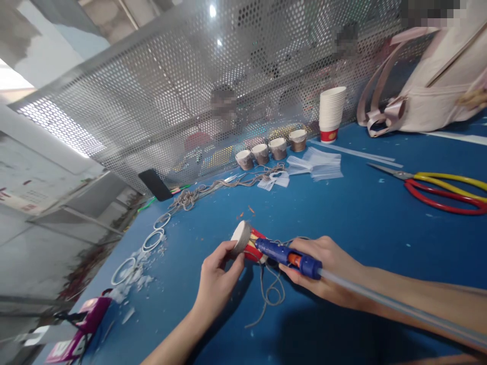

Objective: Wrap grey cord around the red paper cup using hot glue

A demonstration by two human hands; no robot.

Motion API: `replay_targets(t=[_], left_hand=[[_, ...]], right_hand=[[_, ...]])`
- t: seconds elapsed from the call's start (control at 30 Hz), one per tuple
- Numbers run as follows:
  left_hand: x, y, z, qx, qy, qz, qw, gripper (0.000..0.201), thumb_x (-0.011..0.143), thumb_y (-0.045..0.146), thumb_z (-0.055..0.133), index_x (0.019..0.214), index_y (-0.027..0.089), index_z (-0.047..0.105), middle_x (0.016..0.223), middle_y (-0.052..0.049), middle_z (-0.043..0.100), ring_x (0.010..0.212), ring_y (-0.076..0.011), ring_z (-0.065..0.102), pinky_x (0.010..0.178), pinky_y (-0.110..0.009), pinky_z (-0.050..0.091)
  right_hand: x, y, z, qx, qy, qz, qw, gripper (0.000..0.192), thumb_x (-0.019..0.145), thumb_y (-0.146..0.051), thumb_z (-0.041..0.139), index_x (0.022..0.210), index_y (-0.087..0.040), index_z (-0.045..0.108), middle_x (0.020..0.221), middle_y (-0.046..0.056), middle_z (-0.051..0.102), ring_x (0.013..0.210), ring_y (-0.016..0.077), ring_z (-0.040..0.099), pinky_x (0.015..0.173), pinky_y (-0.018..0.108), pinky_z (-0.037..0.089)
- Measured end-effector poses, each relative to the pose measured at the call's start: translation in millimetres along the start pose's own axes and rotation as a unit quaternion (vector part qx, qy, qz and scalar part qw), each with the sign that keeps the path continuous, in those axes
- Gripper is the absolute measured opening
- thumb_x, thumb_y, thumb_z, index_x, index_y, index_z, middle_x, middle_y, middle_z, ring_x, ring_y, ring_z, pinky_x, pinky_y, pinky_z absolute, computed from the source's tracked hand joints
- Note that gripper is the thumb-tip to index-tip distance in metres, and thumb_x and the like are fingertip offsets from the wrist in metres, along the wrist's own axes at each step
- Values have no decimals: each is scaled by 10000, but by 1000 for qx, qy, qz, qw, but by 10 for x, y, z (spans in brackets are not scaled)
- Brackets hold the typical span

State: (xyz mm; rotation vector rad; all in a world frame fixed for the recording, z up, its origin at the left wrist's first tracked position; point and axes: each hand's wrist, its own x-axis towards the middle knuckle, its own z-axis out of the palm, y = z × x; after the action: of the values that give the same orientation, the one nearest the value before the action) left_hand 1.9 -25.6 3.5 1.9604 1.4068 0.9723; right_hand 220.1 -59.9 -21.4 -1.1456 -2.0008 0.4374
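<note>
Between the fingers of my left hand [219, 274] is a small paper cup [254, 247], tilted on its side, red with a grey cord band near its white end. My right hand [323, 266] is wrapped round a blue hot glue gun [279, 252], its nozzle at the cup's side; whether it touches I cannot tell. A long clear glue stick [380, 295] runs out of its back end over my right forearm. Loose grey cord [272, 294] trails from the cup onto the blue table [182, 314].
Several cord-wrapped cups [278, 149] line the back beside stacked paper cups [330, 115]. White strips [317, 163], tangled cord [186, 199] and a phone [155, 184] lie before a perforated metal screen [160, 111]. Scissors [411, 176] lie right, a purple power strip [81, 329] left, a bag [429, 96] back right.
</note>
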Motion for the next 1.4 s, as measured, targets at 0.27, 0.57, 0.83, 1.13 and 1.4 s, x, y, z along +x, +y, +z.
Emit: replay_targets(t=[0.27,0.57,0.83,1.13,1.4], left_hand=[[21,45,-10,-46,-2,-24,999,86,712,221,573,695,157,628,635,2,619,611,-133,549,599,-221,450],[19,51,-16,-60,-4,-38,997,87,714,216,563,681,154,616,640,1,611,631,-139,550,617,-228,445],[23,59,-17,-52,4,-20,998,82,709,209,565,670,160,617,649,-6,617,635,-143,552,616,-231,454],[25,0,11,-44,-2,-10,999,76,708,219,572,686,161,616,647,0,604,627,-136,533,601,-221,449],[25,43,-33,-57,0,-11,998,82,706,210,571,666,157,619,646,-7,607,638,-143,540,610,-225,445]], right_hand=[[30,-58,-56,14,-30,17,999,186,841,-315,491,742,-168,548,592,13,602,467,117,510,476,230,339],[34,-112,-83,34,-41,14,998,185,832,-308,501,707,-176,531,569,1,570,454,109,481,470,222,334],[45,-75,-94,19,-30,56,998,208,849,-325,498,707,-178,541,573,1,582,468,111,490,491,223,351],[-7,-87,-10,5,-40,-24,999,128,807,-278,523,731,-176,530,571,2,593,448,113,498,458,239,301],[84,-102,-156,66,-38,106,991,257,832,-320,514,616,-185,480,526,-36,492,447,85,386,450,210,302]])
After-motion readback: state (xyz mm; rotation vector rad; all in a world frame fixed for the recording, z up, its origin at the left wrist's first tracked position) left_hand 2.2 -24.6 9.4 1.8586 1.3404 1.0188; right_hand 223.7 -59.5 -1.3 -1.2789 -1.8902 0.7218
